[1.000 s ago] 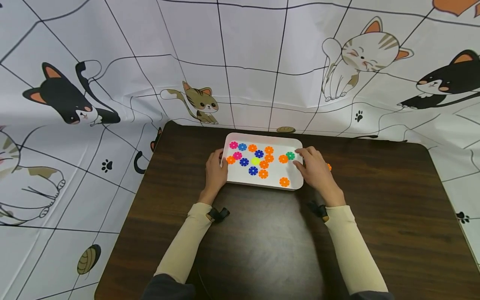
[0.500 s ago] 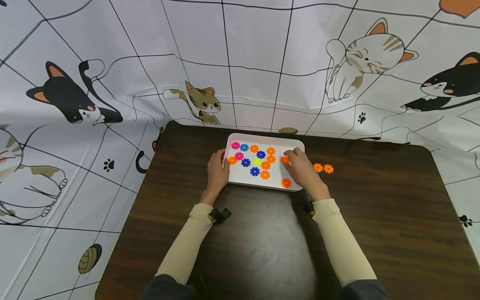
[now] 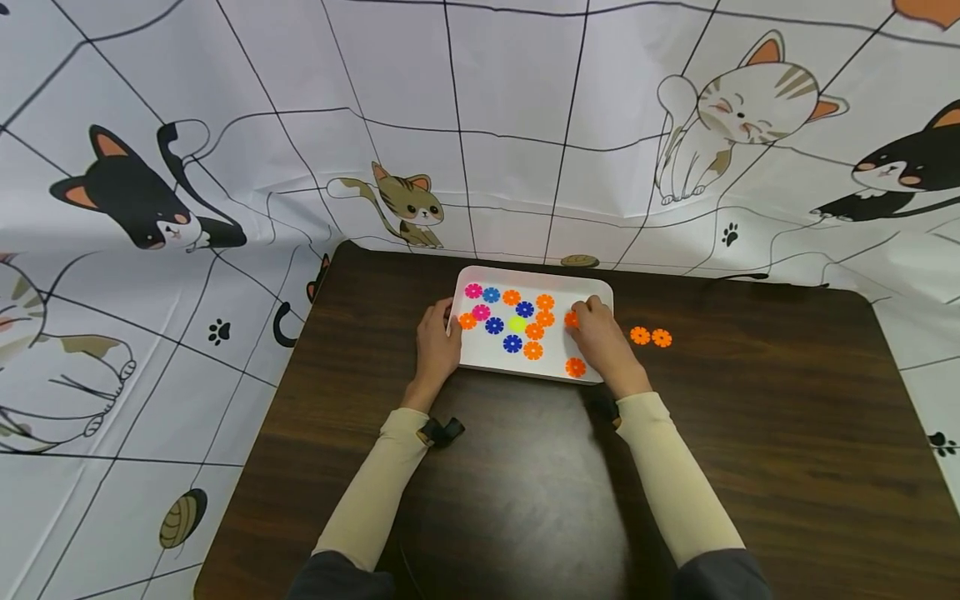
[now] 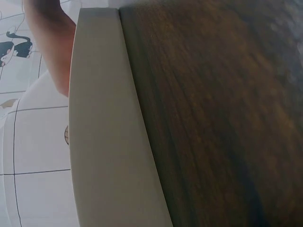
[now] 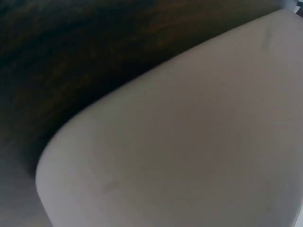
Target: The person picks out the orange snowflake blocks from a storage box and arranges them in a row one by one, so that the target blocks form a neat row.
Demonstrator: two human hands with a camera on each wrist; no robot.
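Note:
A white tray holds several small notched discs in pink, blue, orange and yellow-green. The left hand grips its left end, thumb at the near side of the rim. Over the right part of the tray, the right hand has its fingers lowered at an orange disc, partly covered; whether they pinch anything is hidden. Nearer the front edge lies another orange disc. The tray's outer wall fills much of the left wrist view, and its pale wall the right one.
Two orange discs lie side by side on the dark wooden table, right of the tray. Behind the table hangs a white cloth printed with cats and lines.
The right hand has moved left and inward over the tray, covering the green disc and part of the orange one. Both discs outside the tray are now uncovered. The left hand keeps its grip.

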